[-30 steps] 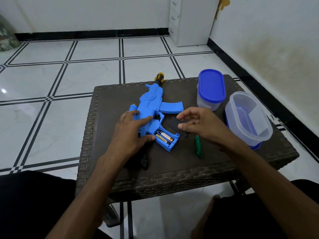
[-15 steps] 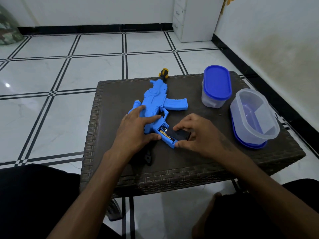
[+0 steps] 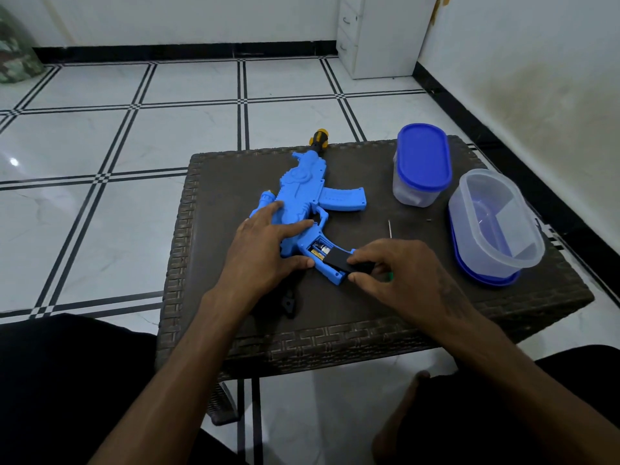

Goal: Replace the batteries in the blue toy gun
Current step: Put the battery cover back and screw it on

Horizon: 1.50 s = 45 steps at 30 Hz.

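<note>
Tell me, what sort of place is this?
Probably a room in a home: a tiled floor, a white drawer cabinet against the wall, and a low woven table holding a toy gun.

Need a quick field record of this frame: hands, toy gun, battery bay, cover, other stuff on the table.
left hand: flat on the toy gun, pinning it to the table
right hand: pinching the black cover
cover: laid partly over the battery bay, not seated
batteries: in the bay, partly exposed
closed tub: blue lid on, far right of gun
open tub: no lid on top, sits on a blue lid at the table's right edge
screwdriver: thin shaft showing past the right hand, handle mostly hidden
</note>
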Each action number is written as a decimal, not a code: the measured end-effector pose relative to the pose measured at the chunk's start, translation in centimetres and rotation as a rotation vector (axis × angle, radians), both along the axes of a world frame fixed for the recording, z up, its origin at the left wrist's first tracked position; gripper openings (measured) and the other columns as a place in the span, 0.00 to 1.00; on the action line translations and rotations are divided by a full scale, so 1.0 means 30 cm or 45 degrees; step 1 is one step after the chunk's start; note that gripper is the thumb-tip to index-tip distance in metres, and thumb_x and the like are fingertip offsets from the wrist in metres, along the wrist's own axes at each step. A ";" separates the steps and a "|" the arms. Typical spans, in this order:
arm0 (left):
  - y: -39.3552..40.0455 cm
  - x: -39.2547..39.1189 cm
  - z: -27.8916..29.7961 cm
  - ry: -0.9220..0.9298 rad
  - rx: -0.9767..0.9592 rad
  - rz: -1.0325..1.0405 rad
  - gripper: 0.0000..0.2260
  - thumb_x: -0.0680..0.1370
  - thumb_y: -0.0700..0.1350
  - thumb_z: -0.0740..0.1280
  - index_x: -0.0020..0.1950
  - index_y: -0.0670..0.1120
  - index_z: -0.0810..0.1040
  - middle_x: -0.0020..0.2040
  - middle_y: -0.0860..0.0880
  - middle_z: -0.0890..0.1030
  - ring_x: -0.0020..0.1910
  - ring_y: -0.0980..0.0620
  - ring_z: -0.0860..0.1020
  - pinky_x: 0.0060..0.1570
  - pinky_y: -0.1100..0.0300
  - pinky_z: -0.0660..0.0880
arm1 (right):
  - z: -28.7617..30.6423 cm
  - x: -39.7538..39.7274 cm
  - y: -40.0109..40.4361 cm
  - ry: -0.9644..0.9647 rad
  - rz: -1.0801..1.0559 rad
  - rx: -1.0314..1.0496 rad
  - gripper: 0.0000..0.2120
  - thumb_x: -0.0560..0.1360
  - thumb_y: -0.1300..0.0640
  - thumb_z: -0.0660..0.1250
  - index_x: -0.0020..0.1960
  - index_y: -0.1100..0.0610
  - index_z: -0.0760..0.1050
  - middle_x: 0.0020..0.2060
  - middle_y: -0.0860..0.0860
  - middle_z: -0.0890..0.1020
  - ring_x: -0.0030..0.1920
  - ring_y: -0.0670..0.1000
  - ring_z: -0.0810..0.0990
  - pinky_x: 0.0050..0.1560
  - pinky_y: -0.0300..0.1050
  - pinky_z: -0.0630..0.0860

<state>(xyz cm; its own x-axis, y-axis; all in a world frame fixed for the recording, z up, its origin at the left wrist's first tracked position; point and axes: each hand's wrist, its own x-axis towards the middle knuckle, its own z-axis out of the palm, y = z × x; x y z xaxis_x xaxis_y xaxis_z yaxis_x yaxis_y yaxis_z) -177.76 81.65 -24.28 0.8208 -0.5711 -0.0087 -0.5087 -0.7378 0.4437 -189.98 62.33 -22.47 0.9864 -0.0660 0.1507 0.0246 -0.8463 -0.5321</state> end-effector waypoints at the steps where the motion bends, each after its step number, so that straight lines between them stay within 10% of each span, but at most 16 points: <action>1: 0.000 0.001 -0.002 -0.001 -0.003 0.000 0.31 0.69 0.60 0.73 0.71 0.64 0.69 0.78 0.48 0.57 0.77 0.47 0.56 0.74 0.46 0.57 | -0.004 -0.003 0.002 -0.003 0.009 -0.007 0.13 0.70 0.55 0.76 0.53 0.53 0.84 0.50 0.49 0.84 0.45 0.48 0.82 0.49 0.46 0.80; 30: -0.003 0.001 0.002 0.029 -0.042 0.009 0.30 0.69 0.59 0.74 0.69 0.64 0.71 0.78 0.48 0.57 0.77 0.47 0.55 0.74 0.46 0.56 | -0.015 -0.011 0.042 0.031 -0.125 -0.113 0.11 0.70 0.55 0.74 0.52 0.53 0.84 0.49 0.51 0.81 0.45 0.51 0.80 0.49 0.52 0.78; 45: -0.002 0.004 -0.007 0.024 -0.046 0.020 0.30 0.69 0.60 0.74 0.69 0.64 0.70 0.78 0.49 0.57 0.76 0.46 0.56 0.73 0.46 0.56 | -0.021 -0.067 0.009 0.014 -0.144 -0.018 0.13 0.70 0.55 0.76 0.54 0.51 0.83 0.49 0.48 0.81 0.47 0.44 0.79 0.48 0.33 0.75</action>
<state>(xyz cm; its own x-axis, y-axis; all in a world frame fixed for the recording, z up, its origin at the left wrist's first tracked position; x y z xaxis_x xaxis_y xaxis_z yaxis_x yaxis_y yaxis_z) -177.63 81.61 -24.49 0.8294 -0.5586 -0.0037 -0.4886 -0.7287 0.4799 -191.99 62.60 -23.10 0.9743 -0.1751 0.1416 -0.0773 -0.8508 -0.5198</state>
